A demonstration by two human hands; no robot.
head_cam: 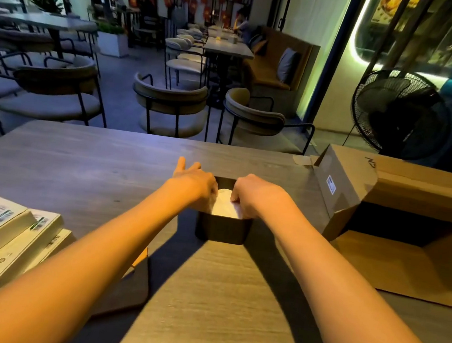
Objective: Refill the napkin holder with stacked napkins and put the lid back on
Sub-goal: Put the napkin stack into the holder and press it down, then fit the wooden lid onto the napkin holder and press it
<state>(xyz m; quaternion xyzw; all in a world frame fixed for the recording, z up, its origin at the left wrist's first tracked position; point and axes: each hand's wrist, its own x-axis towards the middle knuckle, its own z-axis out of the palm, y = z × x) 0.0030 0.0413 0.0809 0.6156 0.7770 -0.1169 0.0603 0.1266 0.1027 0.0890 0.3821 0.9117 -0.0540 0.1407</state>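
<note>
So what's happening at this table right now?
A person is refilling a black napkin holder on a wooden table. Both the left hand and the right hand reach into its open top, working white napkins down inside. The lid is not on; a dark flat piece under the left forearm may be it. Packs lie at the left, and an open cardboard box sits at the right.
</note>
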